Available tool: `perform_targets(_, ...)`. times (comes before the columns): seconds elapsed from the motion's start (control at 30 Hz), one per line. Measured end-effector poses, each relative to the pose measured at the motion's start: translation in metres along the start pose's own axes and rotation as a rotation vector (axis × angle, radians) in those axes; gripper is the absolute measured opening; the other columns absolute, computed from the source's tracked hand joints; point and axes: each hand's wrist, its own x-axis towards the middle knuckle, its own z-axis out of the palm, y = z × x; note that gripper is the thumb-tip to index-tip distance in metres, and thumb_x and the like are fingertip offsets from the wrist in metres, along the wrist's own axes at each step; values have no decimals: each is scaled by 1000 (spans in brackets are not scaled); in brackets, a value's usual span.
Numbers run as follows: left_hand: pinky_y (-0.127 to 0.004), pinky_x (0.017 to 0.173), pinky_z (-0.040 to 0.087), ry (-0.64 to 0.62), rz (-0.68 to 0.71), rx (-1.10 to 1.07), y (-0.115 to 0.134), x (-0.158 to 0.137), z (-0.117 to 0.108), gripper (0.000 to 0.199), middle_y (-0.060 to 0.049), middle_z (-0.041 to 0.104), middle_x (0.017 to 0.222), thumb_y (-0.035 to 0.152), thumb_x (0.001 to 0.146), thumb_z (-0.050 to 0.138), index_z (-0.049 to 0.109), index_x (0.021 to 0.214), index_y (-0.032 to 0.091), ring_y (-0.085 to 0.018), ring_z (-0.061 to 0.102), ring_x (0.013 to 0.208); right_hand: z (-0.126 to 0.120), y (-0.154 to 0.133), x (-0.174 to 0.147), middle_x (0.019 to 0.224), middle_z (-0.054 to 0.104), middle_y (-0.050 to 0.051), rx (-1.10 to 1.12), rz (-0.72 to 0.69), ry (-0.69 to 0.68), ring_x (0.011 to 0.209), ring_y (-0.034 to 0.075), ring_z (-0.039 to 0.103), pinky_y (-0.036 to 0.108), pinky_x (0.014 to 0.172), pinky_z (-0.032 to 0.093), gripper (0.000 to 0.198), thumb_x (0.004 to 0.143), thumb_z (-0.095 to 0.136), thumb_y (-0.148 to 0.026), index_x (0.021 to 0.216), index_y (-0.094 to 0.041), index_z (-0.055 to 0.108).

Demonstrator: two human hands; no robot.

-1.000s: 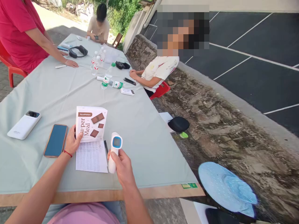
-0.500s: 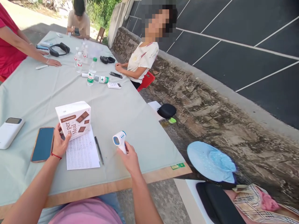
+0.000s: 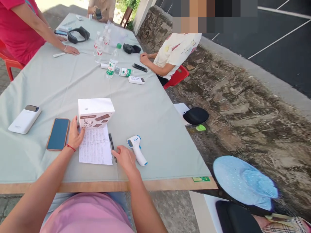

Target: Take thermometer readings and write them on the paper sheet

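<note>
My left hand [image 3: 76, 135] grips the lower left corner of a white and brown meal box [image 3: 96, 111], thumb in front. The box stands upright at the top of a handwritten sheet of paper [image 3: 95, 149]. My right hand [image 3: 125, 159] is low over the table, fingers apart, with its fingertips at a black pen [image 3: 111, 142] beside the sheet. Whether they touch the pen is unclear. A white and blue infrared thermometer [image 3: 137, 151] lies just right of that hand. Left of the box lies a smartphone [image 3: 58, 134].
A white power bank [image 3: 25, 119] is at the left. Farther back are water bottles [image 3: 111, 64], a black headset [image 3: 78, 34] and a white device [image 3: 136, 80]. People sit or stand around the cloth-covered table [image 3: 155, 129]. A blue hat [image 3: 243, 179] is off the right corner.
The thermometer has left my right hand and now lies on the table. That hand has moved left to the pen. My left hand's box has been lowered and stands straighter.
</note>
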Motion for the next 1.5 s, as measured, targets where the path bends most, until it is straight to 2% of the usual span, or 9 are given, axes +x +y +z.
perform_targets(0.13,-45,85,49,175,20,160,8,-22,-4,50,-16,47,122,29,83,56,39,128,16,-30,45,117,-1,-1,2,54,56,-1,73,90,-35,54,16,49,28,55,28,11,74,61,-24,63,-22,59)
perform_targets(0.2,-45,86,47,149,101,244,21,-40,-5,36,-12,51,114,25,85,53,45,120,19,-28,49,111,-6,2,3,51,53,-3,248,156,19,51,15,47,28,54,30,12,71,61,-29,62,-22,55)
perform_targets(0.27,-44,85,45,-57,208,315,38,-59,-3,24,-9,56,109,21,88,49,52,112,21,-26,54,102,-10,3,3,54,54,-4,512,196,116,50,14,47,28,54,35,16,68,60,-36,65,-22,52)
perform_targets(0.37,-42,83,42,-374,333,427,60,-82,8,21,-6,63,110,17,91,45,58,107,23,-24,56,99,-8,-3,0,63,58,-3,922,164,260,50,13,51,29,56,42,19,66,59,-38,73,-21,52)
perform_targets(0.5,-41,78,42,-509,361,492,68,-100,27,26,-7,61,127,13,92,44,58,112,21,-25,56,102,8,-15,-2,72,66,2,1169,135,185,63,18,62,34,64,48,26,71,54,-37,88,-18,60)
perform_targets(0.7,-41,76,43,-583,369,576,59,-108,37,26,-6,58,133,18,93,45,60,115,20,-26,56,104,30,-15,4,57,52,-6,989,123,165,53,11,47,25,55,40,20,67,65,-35,69,-20,53)
perform_targets(0.83,-41,76,42,-566,386,598,60,-111,38,26,-7,58,133,19,93,48,59,116,18,-26,55,105,37,-11,3,60,57,-4,878,54,115,55,12,52,26,56,43,15,71,61,-32,75,-18,58)
perform_targets(0.97,-40,76,42,-564,387,631,62,-111,37,25,-7,58,133,20,94,47,59,116,17,-24,55,105,44,-6,-1,61,56,-4,720,-22,192,54,12,50,26,54,42,12,72,59,-31,73,-19,56)
perform_targets(1.5,-38,75,41,-564,396,671,65,-109,36,27,-7,59,131,19,94,45,60,116,17,-24,55,102,50,-6,0,56,53,-5,579,-157,152,53,13,49,26,53,43,16,77,55,-35,68,-22,53)
